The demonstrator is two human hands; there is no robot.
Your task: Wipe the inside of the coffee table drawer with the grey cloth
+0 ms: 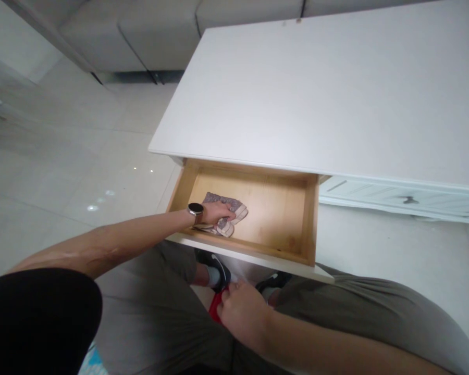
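Observation:
My left hand [218, 212], with a watch [195, 209] on its wrist, is inside the pulled-out wooden drawer [275, 208]. Its fingers are closed on a folded grey cloth with a pale striped border [240, 211], which lies at the drawer's left side. Below the drawer front, between my knees, my right hand [245, 312] is closed around a red item [216, 307]. Most of that item is hidden by the hand, so its kind cannot be made out.
The white coffee table [316, 94] holds the drawer. A second, shut drawer with a dark knob [410, 200] is at the right. A grey sofa [148, 36] stands behind, on a glossy tiled floor [82, 156]. My legs are close under the drawer front.

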